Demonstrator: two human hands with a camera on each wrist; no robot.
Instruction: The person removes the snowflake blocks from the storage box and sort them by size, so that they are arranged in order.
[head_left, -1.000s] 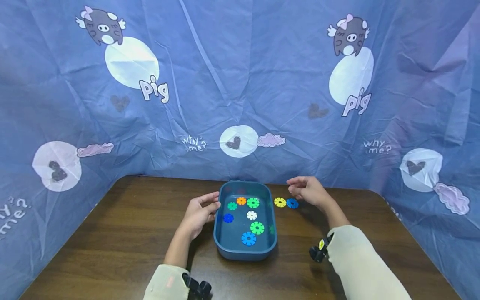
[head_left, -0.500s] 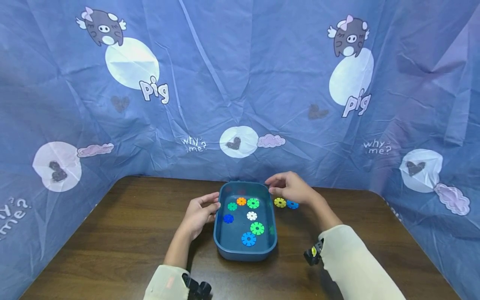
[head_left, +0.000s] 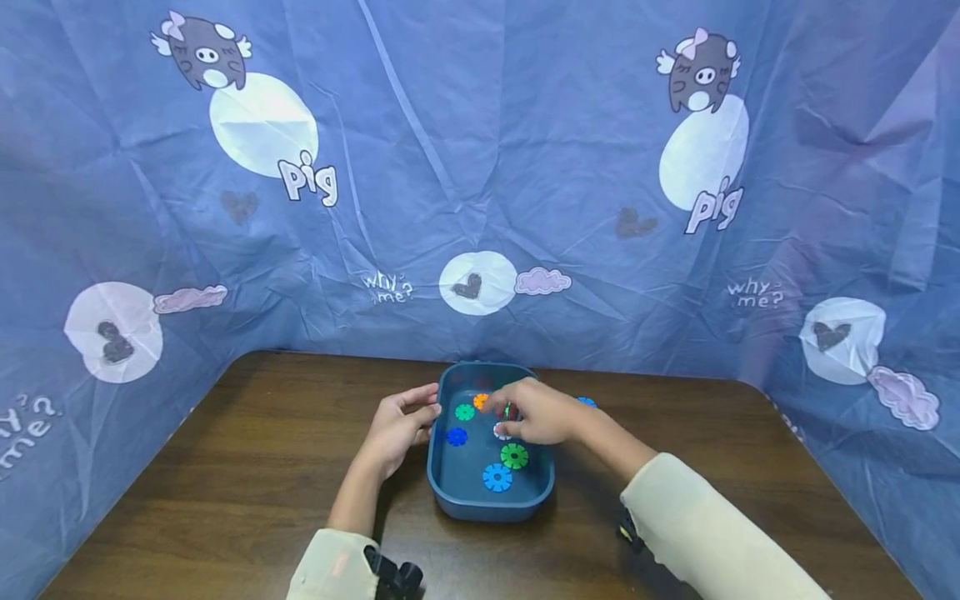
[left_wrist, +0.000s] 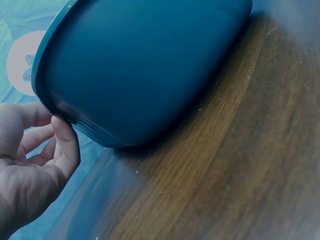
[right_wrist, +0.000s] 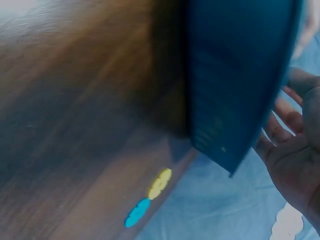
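Note:
A deep blue plastic box (head_left: 491,510) stands on the table and holds several notched plastic snowflake discs. My left hand (head_left: 397,429) holds its left side, finger and thumb at the rim in the left wrist view. Over the box hovers my right hand (head_left: 540,411), its fingers spread and slightly bent, with nothing seen between them. Beneath them lie a partly hidden white disc (head_left: 499,432) and an orange disc (head_left: 481,402). A teal disc (head_left: 465,412), dark blue disc (head_left: 457,437), green disc (head_left: 514,456) and light blue disc (head_left: 497,477) show inside.
On the brown wooden table (head_left: 247,467), right of the box, a yellow disc (right_wrist: 160,184) touches a blue disc (right_wrist: 137,212). The right arm hides the yellow one in the head view. A printed blue curtain (head_left: 480,167) hangs behind the table's back edge.
My right hand has moved left from above the yellow and blue discs, past the box's right rim, to over the inside of the box. The left hand and box have stayed put.

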